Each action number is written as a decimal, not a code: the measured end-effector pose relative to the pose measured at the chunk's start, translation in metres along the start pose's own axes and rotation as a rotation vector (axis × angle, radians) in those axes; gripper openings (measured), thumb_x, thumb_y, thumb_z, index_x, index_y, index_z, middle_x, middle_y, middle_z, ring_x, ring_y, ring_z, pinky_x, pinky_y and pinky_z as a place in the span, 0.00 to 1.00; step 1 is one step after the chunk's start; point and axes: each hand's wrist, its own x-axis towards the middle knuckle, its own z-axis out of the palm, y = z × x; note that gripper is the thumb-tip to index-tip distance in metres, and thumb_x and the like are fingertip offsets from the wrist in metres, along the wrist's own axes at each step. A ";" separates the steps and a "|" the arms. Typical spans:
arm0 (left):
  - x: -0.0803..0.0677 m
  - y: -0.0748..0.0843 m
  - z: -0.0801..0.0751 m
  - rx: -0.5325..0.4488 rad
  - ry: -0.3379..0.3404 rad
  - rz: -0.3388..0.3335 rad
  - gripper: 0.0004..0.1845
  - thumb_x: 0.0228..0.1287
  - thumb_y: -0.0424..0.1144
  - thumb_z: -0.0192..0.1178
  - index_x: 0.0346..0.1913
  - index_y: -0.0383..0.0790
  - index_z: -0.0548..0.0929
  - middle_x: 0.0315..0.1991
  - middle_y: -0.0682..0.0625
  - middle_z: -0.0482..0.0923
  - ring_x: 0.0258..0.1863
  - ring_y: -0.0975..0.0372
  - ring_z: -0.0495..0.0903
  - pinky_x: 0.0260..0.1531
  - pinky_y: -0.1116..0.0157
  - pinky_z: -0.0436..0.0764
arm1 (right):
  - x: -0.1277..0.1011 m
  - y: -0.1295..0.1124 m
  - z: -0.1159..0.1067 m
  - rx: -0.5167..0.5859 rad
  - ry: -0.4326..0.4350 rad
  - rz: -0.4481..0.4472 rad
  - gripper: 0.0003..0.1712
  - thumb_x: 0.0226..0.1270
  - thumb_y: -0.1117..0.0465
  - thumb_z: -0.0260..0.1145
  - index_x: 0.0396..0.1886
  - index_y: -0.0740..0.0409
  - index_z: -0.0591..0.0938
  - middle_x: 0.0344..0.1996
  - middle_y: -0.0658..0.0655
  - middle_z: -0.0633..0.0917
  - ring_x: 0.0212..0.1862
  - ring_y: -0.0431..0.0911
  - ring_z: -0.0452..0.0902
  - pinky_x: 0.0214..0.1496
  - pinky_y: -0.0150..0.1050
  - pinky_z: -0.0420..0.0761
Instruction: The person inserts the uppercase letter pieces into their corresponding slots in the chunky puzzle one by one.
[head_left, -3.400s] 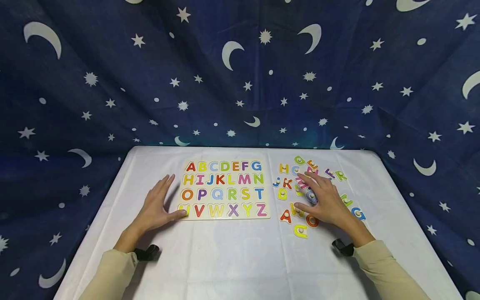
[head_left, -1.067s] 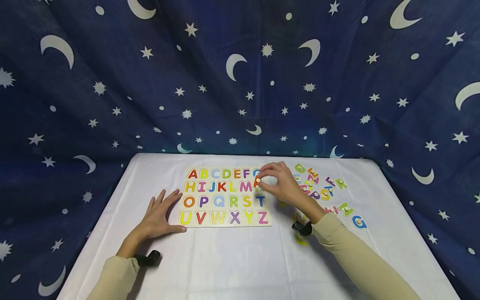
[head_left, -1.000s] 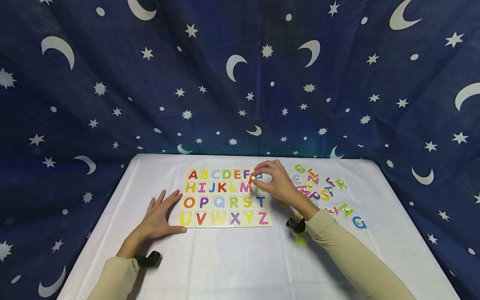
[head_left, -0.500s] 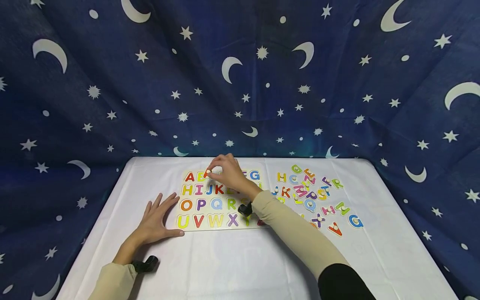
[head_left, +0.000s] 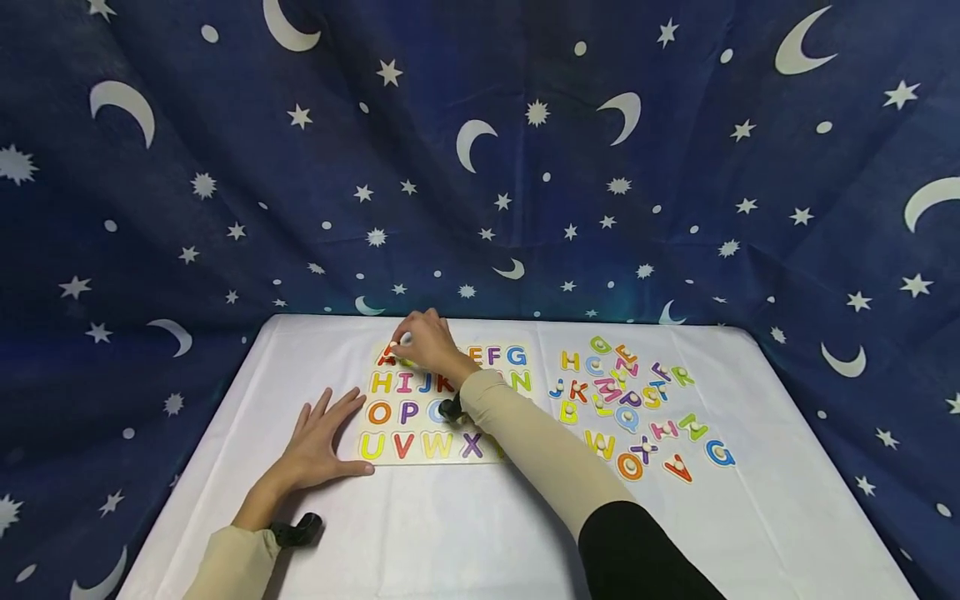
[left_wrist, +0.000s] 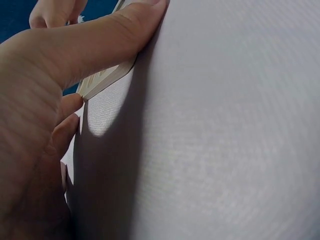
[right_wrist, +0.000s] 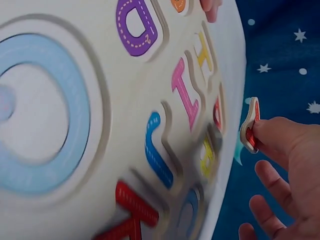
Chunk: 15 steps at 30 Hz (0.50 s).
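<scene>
A pale wooden alphabet board [head_left: 393, 429] with letter-shaped recesses lies on the white table. My right hand [head_left: 429, 343] pinches a red letter A puzzle piece [right_wrist: 249, 131] between thumb and finger. In the head view it is over the board's top left corner, by the printed A; the right wrist view shows the piece raised above the board, its other fingers loosely bent. My left hand [head_left: 311, 446] lies at the board's left side, fingers spread. In the left wrist view its thumb [left_wrist: 135, 27] touches the board's front corner and a fingertip meets its edge.
Loose knobbed letters lie right of the board, among them a yellow W [head_left: 600, 444], an orange O [head_left: 630, 467], a red V [head_left: 678, 468] and a blue G [head_left: 720, 453]. My right sleeve [head_left: 525, 442] crosses the board's lower right. A starry curtain [head_left: 480, 167] hangs behind the table.
My right hand has picked the red A from the loose letters and carried it left across the board to the top left corner. The left hand stays at the board's left edge.
</scene>
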 end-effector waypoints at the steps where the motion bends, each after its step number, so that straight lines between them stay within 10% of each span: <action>1: 0.000 0.000 0.000 0.001 0.002 0.003 0.62 0.38 0.65 0.81 0.77 0.42 0.67 0.79 0.40 0.59 0.79 0.35 0.43 0.73 0.30 0.37 | 0.001 0.000 0.003 0.000 -0.006 0.004 0.06 0.67 0.48 0.73 0.40 0.40 0.92 0.51 0.45 0.84 0.53 0.44 0.70 0.56 0.41 0.70; 15: -0.002 0.005 0.005 -0.006 0.009 0.006 0.61 0.38 0.64 0.81 0.76 0.41 0.68 0.79 0.40 0.60 0.79 0.35 0.44 0.73 0.30 0.37 | 0.005 -0.002 0.029 -0.100 -0.031 0.009 0.07 0.67 0.48 0.73 0.41 0.41 0.92 0.51 0.45 0.85 0.53 0.45 0.71 0.51 0.41 0.72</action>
